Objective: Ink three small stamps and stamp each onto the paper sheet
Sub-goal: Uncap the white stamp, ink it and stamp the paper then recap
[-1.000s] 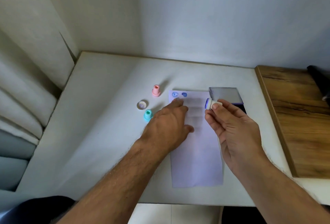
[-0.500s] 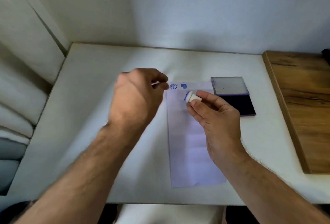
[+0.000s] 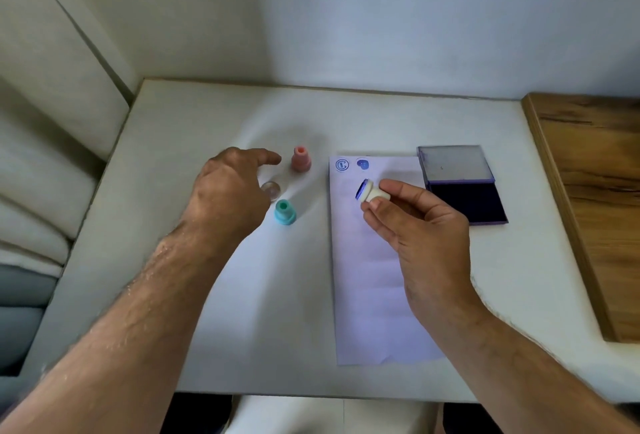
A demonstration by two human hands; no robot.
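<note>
My right hand grips a white stamp on its side, its blue inked face turned left, just above the upper part of the paper sheet. Two blue prints sit at the sheet's top left corner. The open ink pad lies right of the sheet, lid folded back. My left hand hovers left of the sheet with fingers loosely apart, over a small clear cap. A pink stamp and a teal stamp stand upright beside that hand.
The white table ends at walls behind and at pale cushions on the left. A wooden board adjoins the table on the right. The table's front edge runs along the bottom of the view.
My left hand came off the paper, rose, and dropped to the left by the cap and two stamps. My right hand carried the white stamp from the ink pad over the sheet's top.
</note>
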